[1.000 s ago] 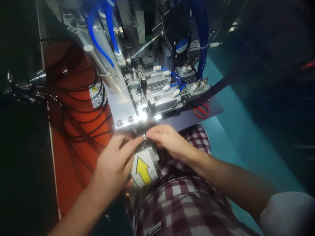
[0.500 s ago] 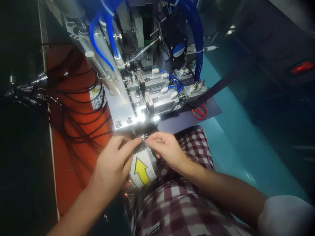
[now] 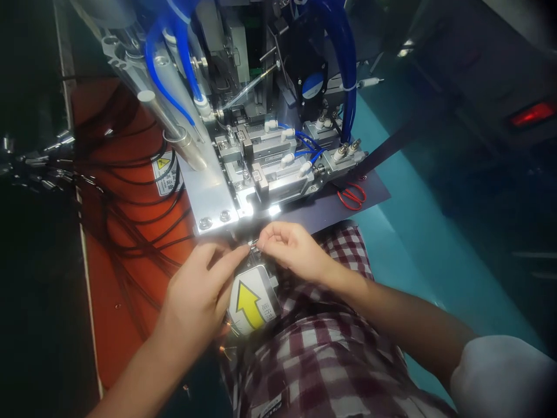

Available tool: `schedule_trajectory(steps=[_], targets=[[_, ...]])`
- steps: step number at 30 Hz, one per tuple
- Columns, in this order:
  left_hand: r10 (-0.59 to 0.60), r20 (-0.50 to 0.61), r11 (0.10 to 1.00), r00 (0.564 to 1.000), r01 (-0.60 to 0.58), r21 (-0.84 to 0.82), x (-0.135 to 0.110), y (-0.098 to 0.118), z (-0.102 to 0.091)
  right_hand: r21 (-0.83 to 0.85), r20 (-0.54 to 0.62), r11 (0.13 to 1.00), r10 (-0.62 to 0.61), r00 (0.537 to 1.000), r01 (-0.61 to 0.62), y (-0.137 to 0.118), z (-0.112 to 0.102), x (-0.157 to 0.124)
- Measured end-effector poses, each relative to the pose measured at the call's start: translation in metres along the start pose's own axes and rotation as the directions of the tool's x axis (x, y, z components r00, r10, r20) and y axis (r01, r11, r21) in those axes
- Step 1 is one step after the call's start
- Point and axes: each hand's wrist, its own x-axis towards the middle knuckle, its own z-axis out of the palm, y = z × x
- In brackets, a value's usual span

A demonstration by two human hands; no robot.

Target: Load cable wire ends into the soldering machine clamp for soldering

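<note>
My left hand (image 3: 198, 284) is closed, its thumb and fingertips pinched over small thin wires (image 3: 253, 246) in front of the machine. From the other side my right hand (image 3: 293, 249) pinches at the same spot, thumb against curled fingers. Most of what lies between the fingertips is hidden. Just below is a white-topped unit (image 3: 243, 290) with a yellow arrow label. Fine bare wire ends (image 3: 232, 328) stick out beneath my left hand. The machine's metal slides (image 3: 278, 168) and a bright lit spot are just beyond both hands.
Black cables (image 3: 130, 232) with metal connectors (image 3: 43, 162) lie across an orange surface (image 3: 108, 325) on the left. Red-handled scissors (image 3: 352, 196) rest on a dark plate at the right. Blue air tubes (image 3: 348, 69) rise from the machine. Checkered cloth (image 3: 313, 360) covers my lap.
The view has shifted slightly, so the machine sits a little further left. My right hand has risen a little at the fingers; both hands keep their pinch at the same spot.
</note>
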Motion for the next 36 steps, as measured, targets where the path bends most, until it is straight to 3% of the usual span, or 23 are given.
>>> schedule_trajectory(steps=[2,6,9,18,23,28,30,34,36], targets=[[0.004,0.004,1.000,1.000,-0.004,0.020,-0.001,-0.001,0.000,0.026,0.016,1.000,0.017,1.000,-0.017,0.001,0.000,0.000],[0.012,0.010,0.999,1.000,-0.012,0.031,-0.002,-0.002,-0.001,-0.168,-0.042,0.979,-0.122,0.992,0.113,-0.001,0.000,-0.004],[0.005,0.007,1.000,1.000,-0.005,0.029,0.000,-0.001,-0.001,-0.232,-0.024,0.963,-0.148,0.989,0.138,-0.002,-0.001,-0.004],[0.012,0.039,1.000,0.999,-0.013,0.028,-0.001,-0.002,-0.001,-0.015,0.087,0.996,0.087,0.992,-0.086,0.005,-0.008,0.004],[0.024,0.013,1.000,1.000,-0.024,-0.001,-0.001,-0.002,-0.003,0.094,-0.038,0.995,-0.026,0.999,0.029,0.015,0.007,0.002],[0.056,0.023,0.998,0.998,-0.056,0.025,0.004,0.001,-0.004,0.178,-0.160,0.980,-0.057,0.985,0.085,0.020,0.022,0.000],[0.067,0.028,0.996,0.997,-0.068,0.053,0.006,0.002,-0.004,0.110,-0.189,0.985,-0.108,0.976,0.130,0.020,0.022,-0.002],[0.073,0.021,0.996,0.997,-0.073,0.046,0.007,0.002,-0.002,-0.191,-0.262,0.957,-0.263,0.929,0.217,0.017,0.021,-0.005],[0.076,0.019,0.997,0.997,-0.076,0.029,0.007,0.002,-0.002,-0.188,-0.256,0.960,-0.254,0.933,0.210,0.016,0.022,-0.005]])
